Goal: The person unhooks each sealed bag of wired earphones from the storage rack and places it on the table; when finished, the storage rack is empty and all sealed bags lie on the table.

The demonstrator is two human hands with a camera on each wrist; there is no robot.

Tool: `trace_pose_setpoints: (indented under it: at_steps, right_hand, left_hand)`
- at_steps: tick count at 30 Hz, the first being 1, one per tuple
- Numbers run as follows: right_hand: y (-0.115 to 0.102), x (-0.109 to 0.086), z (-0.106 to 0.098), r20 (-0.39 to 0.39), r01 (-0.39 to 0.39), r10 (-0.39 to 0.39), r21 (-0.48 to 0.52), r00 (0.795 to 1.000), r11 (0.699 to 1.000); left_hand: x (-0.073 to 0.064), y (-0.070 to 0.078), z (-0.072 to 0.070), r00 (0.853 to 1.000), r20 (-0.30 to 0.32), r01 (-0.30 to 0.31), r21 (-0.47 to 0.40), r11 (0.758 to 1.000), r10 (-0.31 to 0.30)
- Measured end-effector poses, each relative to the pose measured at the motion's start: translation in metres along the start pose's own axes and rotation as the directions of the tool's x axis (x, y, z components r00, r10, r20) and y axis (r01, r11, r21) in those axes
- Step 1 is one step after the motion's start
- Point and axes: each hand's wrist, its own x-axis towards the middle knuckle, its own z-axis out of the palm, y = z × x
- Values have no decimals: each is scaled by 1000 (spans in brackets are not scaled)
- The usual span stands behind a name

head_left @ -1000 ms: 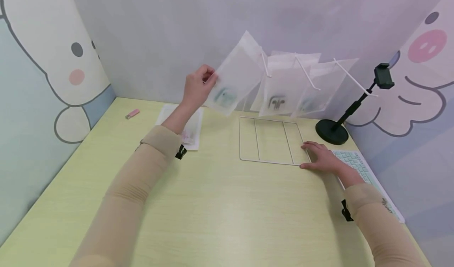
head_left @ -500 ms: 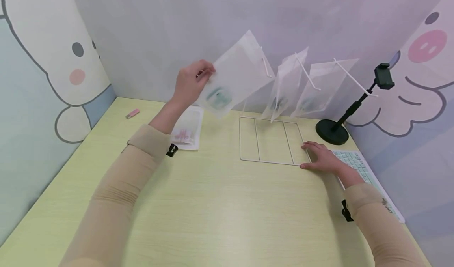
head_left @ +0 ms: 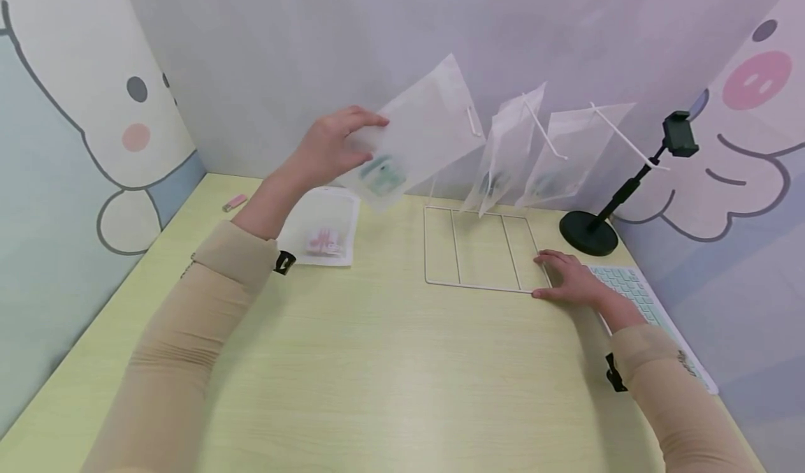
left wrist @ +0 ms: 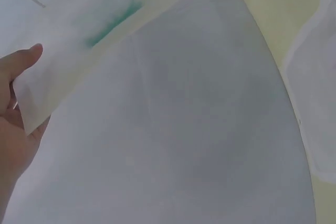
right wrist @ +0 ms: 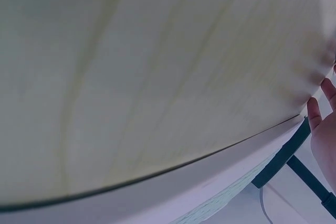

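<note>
A frosted zip bag with a green item inside hangs tilted from the leftmost white hook. My left hand is at its left edge, thumb and fingers spread apart. In the left wrist view, that bag's corner lies between the thumb and the other fingers, with the thumb off its surface. My right hand rests at the right end of the white wire rack base, fingertips and thumb touching down there. Further frosted bags hang on the middle hook and the right hook.
Another frosted bag with pink contents lies on the table behind the left forearm. A pink USB stick is at the far left. A black phone stand and a white keyboard with green keys stand on the right.
My left hand has drawn the green-item bag leftward along its hook, then spread its fingers from a pinch. The middle bags have swung edge-on. My right hand has stayed put.
</note>
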Motion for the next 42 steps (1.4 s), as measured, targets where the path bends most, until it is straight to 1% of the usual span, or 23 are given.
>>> trace_pose_setpoints:
  at_steps: [3, 5, 7, 10, 16, 21, 32, 37, 42]
  right_hand:
    - [0, 0, 0, 1, 0, 0, -2, 1000, 1000]
    - [-1, 0, 0, 3, -2, 2, -1, 1000, 1000]
    - [-1, 0, 1, 8, -4, 4, 1, 1000, 1000]
    - [-1, 0, 2, 9, -4, 4, 3, 1000, 1000]
    - [0, 1, 2, 2, -4, 4, 4, 1000, 1000]
    - [-1, 2, 2, 1, -6, 6, 12, 1000, 1000]
    - [-3, 1, 3, 6, -13, 13, 16, 1000, 1000]
    - [-3, 0, 1, 11, -16, 16, 11, 1000, 1000]
    - [-2, 0, 0, 6, -6, 6, 3, 1000, 1000]
  left_hand:
    - [-1, 1, -8, 996, 92, -5, 12, 1000, 4]
    - [-3, 1, -12, 991, 135, -16, 13, 1000, 14]
    - [-4, 3, -15, 986, 164, -32, 22, 999, 28]
    - [-8, 5, -19, 982, 182, -53, 29, 998, 47]
    - [-15, 13, -26, 981, 178, -89, 37, 995, 81]
    - [-21, 16, -31, 981, 169, -102, 30, 994, 95]
    - [-34, 23, -35, 981, 162, -109, 4, 994, 107]
    - [-40, 25, -36, 981, 142, -126, -29, 992, 129]
    - [-43, 28, -37, 983, 129, -125, -54, 991, 131]
